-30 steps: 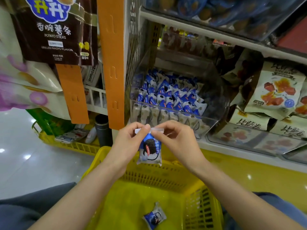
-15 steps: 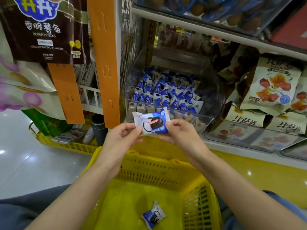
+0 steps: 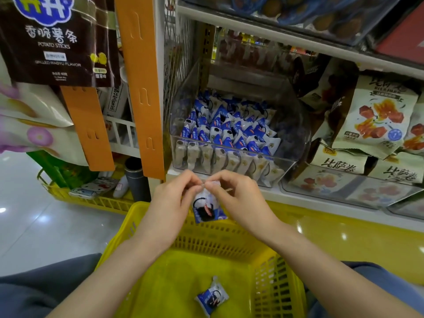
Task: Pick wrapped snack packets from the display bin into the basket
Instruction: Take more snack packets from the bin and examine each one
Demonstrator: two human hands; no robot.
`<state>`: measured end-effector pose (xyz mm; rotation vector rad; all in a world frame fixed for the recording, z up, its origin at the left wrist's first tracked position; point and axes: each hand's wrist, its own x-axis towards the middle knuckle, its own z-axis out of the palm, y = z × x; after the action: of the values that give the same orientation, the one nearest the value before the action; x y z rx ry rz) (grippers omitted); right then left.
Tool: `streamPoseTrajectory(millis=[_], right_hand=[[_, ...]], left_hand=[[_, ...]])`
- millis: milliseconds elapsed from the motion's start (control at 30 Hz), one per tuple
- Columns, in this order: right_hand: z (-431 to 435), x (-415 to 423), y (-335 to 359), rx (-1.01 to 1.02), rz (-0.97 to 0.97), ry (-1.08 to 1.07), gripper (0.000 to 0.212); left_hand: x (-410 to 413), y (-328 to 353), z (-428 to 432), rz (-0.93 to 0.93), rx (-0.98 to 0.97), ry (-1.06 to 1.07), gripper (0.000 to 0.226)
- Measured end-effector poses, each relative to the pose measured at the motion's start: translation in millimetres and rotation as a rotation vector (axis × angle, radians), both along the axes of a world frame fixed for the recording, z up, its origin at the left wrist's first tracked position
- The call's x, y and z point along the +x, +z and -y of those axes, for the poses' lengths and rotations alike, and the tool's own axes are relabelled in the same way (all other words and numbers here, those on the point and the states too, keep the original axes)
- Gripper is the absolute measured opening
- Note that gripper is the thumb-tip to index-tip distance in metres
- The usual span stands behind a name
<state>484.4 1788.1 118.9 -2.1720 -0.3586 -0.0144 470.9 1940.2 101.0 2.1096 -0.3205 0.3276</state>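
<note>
Snack packet (image 3: 207, 208), blue-white, hangs from pinching fingers (image 3: 192, 181).

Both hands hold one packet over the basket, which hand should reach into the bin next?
Right, probably: the right hand sits just below the bin, while the left hand, nearer the orange post, can drop the packet.
</note>
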Motion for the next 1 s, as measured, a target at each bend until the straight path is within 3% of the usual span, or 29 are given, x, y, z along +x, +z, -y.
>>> streamPoseTrajectory(millis=[167,400,533,700,800,867,933,1000], right_hand=[[3.0,5.4,0.9,0.077,-0.077,0.012,0.003],[3.5,7.5,0.0,0.150,-0.066,-0.042,0.010],[2.3,2.1,0.0,0.038,0.087,0.007,0.006],[5.6,-0.2,2.0,-0.184,0.328,0.050,0.007],[5.3,1.0,0.4,-0.153,0.351,-0.040,0.005],[5.4,2.4,0.3,-0.054,0.335,-0.131,0.002],[6.1,4.1,2.2,0.064,0.321,-0.179,0.002],[6.1,3.4,3.4,0.102,0.343,-0.135,0.003]], left_hand=[[0.6,1.9,0.5,-0.045,-0.070,0.013,0.012],[1.9,5.0,6.6,-0.351,-0.389,-0.015,0.011],[2.1,8.6,4.2,-0.437,-0.499,-0.030,0.019],[1.7,8.4,4.7,-0.434,-0.470,-0.032,0.018],[2.4,5.8,4.8,-0.312,-0.365,0.067,0.004],[2.7,3.1,2.3,-0.218,-0.237,0.142,0.008],[5.2,1.5,1.7,-0.292,-0.233,0.126,0.013],[6.9,4.6,3.4,-0.528,-0.442,0.075,0.031]])
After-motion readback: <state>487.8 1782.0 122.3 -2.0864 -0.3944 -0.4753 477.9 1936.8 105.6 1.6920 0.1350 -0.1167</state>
